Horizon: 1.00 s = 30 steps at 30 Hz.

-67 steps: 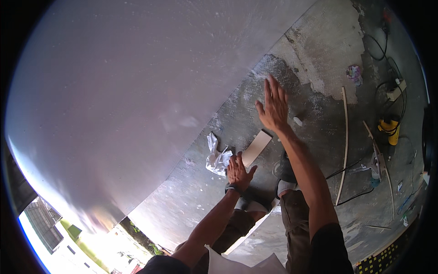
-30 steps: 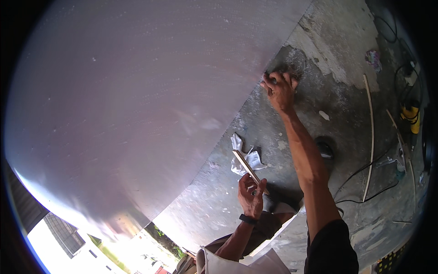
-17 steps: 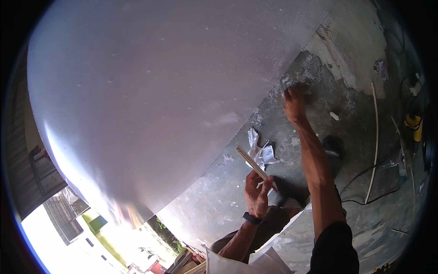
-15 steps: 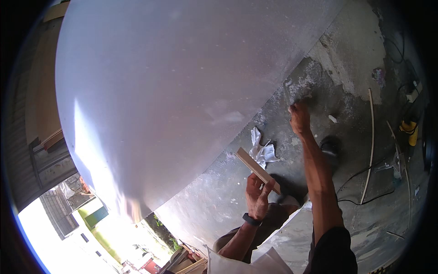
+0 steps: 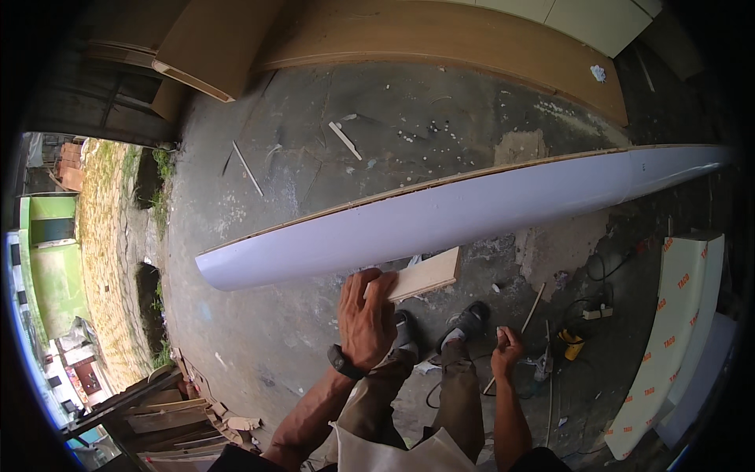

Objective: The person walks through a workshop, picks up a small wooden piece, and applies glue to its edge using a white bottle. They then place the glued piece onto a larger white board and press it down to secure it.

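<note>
My left hand (image 5: pixel 368 318) is closed around one end of a short, pale wooden board (image 5: pixel 429 275), which reaches out to the right with its far end raised. Right in front of the board runs a long white panel (image 5: pixel 440 208) with a brown upper edge, curved by the lens. Whether the board touches the panel I cannot tell. My right hand (image 5: pixel 507 346) is held low on the right with its fingers pinched together; something small and pale shows at the fingertips, too small to name. A dark band circles my left wrist.
Brown boards (image 5: pixel 440 35) lie along the far side of the grey floor (image 5: pixel 259 149). To the right are a yellow-and-black tool (image 5: pixel 572 344), cables, thin wood strips (image 5: pixel 537 303) and a white printed panel (image 5: pixel 668 338). Scrap wood (image 5: pixel 177 425) is piled at lower left.
My view has swung up, and the white panel now appears narrow, nearly edge-on. My right hand has drawn back from the floor near the panel. The board stays in my left hand, turned rightward.
</note>
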{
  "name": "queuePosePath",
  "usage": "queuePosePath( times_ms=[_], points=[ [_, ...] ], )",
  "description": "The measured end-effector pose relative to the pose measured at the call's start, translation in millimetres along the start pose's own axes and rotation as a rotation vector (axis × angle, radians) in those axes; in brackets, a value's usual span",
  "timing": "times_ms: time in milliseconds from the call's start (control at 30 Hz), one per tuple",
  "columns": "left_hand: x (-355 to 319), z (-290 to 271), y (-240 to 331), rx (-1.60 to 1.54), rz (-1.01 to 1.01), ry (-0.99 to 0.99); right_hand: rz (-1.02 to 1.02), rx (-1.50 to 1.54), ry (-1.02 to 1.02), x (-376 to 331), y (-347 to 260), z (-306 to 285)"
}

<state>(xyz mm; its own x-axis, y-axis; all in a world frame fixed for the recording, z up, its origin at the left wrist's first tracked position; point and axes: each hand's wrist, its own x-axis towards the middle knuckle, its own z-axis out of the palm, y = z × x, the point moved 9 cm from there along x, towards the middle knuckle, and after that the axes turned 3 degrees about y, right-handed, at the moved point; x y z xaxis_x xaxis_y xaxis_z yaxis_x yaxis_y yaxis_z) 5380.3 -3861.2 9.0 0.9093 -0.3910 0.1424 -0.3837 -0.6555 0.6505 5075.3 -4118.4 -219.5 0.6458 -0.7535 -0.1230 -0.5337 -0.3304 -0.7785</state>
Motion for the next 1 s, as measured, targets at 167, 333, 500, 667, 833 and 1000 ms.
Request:
queuePosePath(
  times_ms=[167, 333, 500, 667, 833, 1000],
  points=[
    [52.4, -40.6, -17.9, 0.379, 0.137, 0.096, -0.175, -0.028, 0.034, 70.2, -116.0, -39.2],
    [70.5, -19.3, -43.7, 0.424, 0.014, 0.092, -0.319, 0.069, -0.058, 154.4, -231.9, -10.1],
    [62.1, 4.8, -63.7, 0.436, -0.226, 0.144, -0.495, 0.258, -0.21, 190.9, -344.6, 40.6],
    [59.7, 2.3, -59.8, 0.308, -0.366, 0.286, -0.496, 0.45, -0.436, 181.6, -384.1, 109.1],
    [54.6, 0.9, -60.5, 0.15, -0.48, 0.586, -0.489, 0.456, -0.386, 173.7, -393.2, 138.9],
    [47.3, 0.6, -63.7, -0.085, -0.664, 1.04, -0.586, 0.354, -0.334, 168.3, -403.1, 143.8]
  ],
)
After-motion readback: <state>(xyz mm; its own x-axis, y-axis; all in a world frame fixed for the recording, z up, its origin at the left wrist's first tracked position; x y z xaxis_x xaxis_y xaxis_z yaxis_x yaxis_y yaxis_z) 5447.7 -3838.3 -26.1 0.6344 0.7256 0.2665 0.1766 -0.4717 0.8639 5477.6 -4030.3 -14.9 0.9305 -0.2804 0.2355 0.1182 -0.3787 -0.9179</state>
